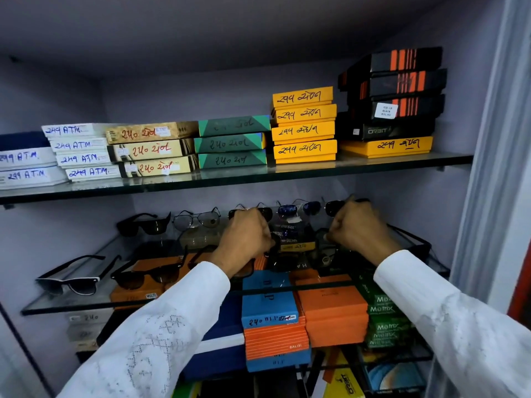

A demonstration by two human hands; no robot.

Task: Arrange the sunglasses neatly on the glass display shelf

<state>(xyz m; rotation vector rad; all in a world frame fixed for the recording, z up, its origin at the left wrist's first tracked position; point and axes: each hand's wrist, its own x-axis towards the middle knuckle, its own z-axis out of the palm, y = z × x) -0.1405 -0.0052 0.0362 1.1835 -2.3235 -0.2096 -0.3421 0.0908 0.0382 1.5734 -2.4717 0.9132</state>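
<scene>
Between both hands' fingers (265, 234), dark sunglasses (284, 261).

Dark sunglasses (143, 224) across glass shelf (86, 304)

Stacked yellow boxes (304, 124) and black-and-orange boxes (398, 87) fill the upper shelf (258, 175); orange boxes (333, 308) lie below.

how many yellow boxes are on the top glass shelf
5: a stack of four yellow boxes mid-right on the upper glass shelf, and one under the black boxes. Others may be hidden behind.
</scene>
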